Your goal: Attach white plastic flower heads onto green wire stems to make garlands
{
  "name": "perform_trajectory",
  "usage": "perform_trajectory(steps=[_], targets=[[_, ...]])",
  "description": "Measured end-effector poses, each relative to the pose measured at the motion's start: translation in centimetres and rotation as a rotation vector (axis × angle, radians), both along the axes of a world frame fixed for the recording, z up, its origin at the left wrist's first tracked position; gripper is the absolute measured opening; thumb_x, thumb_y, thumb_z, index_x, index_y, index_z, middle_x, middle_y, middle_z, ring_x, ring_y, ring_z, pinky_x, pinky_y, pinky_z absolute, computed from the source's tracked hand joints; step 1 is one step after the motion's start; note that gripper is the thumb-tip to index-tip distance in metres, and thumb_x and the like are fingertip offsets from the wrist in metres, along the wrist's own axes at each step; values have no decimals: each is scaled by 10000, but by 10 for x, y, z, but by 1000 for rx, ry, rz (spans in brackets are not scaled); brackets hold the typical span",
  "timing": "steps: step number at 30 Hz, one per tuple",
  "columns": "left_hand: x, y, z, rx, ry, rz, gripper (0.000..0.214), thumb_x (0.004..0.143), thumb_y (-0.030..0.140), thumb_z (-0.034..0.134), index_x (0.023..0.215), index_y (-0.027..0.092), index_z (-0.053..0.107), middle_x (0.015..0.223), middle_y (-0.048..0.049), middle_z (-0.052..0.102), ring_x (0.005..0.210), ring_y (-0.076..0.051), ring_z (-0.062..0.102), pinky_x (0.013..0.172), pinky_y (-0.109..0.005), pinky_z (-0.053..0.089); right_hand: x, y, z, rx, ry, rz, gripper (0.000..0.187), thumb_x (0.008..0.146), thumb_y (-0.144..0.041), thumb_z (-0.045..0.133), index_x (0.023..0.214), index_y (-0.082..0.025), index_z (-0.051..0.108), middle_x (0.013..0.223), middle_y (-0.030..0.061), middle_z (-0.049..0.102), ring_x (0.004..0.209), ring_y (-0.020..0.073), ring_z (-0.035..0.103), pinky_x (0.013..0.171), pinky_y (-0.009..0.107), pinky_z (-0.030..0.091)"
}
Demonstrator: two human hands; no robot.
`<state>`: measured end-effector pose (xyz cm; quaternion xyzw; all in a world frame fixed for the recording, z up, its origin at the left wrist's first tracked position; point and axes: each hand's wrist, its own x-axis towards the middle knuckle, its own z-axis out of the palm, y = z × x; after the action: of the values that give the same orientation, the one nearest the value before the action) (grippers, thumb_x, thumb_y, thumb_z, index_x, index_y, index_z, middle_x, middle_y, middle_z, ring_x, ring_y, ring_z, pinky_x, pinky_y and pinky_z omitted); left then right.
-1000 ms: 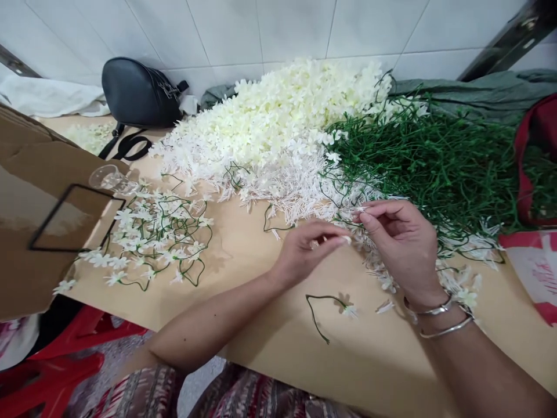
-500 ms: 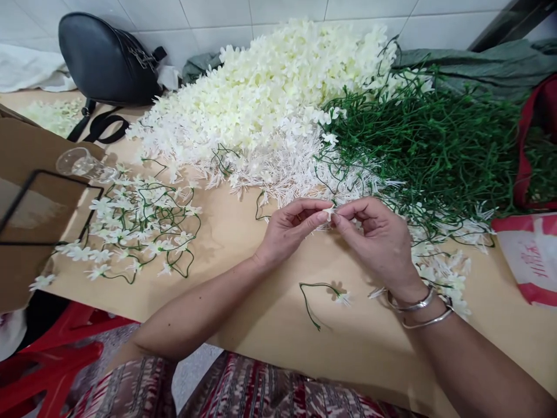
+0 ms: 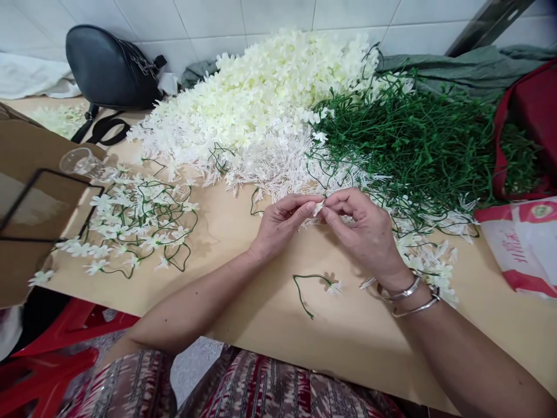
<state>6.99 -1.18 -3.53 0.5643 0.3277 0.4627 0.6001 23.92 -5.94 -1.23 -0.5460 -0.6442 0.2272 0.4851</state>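
My left hand point(image 3: 285, 223) and my right hand point(image 3: 359, 232) meet over the table, fingertips almost touching. Both pinch a small white artificial flower point(image 3: 319, 208) between thumb and forefinger. A thin green stem shows just behind the pinch; how it joins the flower is hidden by my fingers. Below my hands lies one bent green stem point(image 3: 300, 290) with white stamens at its tip. Past my fingers spreads a heap of white stamens point(image 3: 278, 165), and behind it a big pile of cream petals point(image 3: 278, 81). Green stems point(image 3: 418, 139) are heaped at the right.
Assembled flowers point(image 3: 143, 215) lie in a loose cluster at the left, beside a clear plastic cup point(image 3: 80, 161) and a cardboard box point(image 3: 35, 215). A black bag point(image 3: 111, 67) leans on the tiled wall. A red-and-white packet point(image 3: 522, 244) sits at the right, and a red stool point(image 3: 73, 331) below.
The camera view has shifted slightly, so most things on the table appear a little further left. Both hands keep their pinch on the flower, with only slight finger movement.
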Motion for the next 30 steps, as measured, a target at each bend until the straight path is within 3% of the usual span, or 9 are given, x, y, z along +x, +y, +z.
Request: perform_trajectory(steps=[8,15,20,24,30], targets=[[3,-3,-3,-105,-57,50,350,825,517,867,952,194,824,923,-43,799,844,-146,711,829,-284,576,-7,-2,-5,-84,87,-40,80,919,-274,699,852,-232,685,797,-6,720,726,162,639,718,316,525],[0,1,3,-239,-144,-87,316,771,439,928,908,179,812,872,-22,786,820,-131,704,858,-283,573,-9,-4,-10,-115,197,-22,101,909,-304,728,855,-236,676,843,1,696,779,170,611,751,342,512],[-2,2,6,-250,-143,-144,300,777,420,928,930,187,819,889,-30,790,848,-137,712,868,-290,556,-8,-2,-8,-105,412,7,275,850,-270,822,1074,-273,663,836,-17,707,756,172,680,684,325,566],[-1,1,7,-200,-149,-76,324,745,386,952,964,200,803,853,-8,764,770,-106,672,736,-238,518,-8,0,-5,-75,367,-4,286,879,-254,800,1133,-313,684,834,-17,713,732,162,687,608,293,564],[-3,3,10,-191,-143,-96,290,755,397,946,904,185,815,850,-24,775,779,-119,680,780,-265,547,-3,-1,-4,-36,242,13,335,913,-237,758,1233,-295,678,845,-19,706,726,156,681,636,302,592]])
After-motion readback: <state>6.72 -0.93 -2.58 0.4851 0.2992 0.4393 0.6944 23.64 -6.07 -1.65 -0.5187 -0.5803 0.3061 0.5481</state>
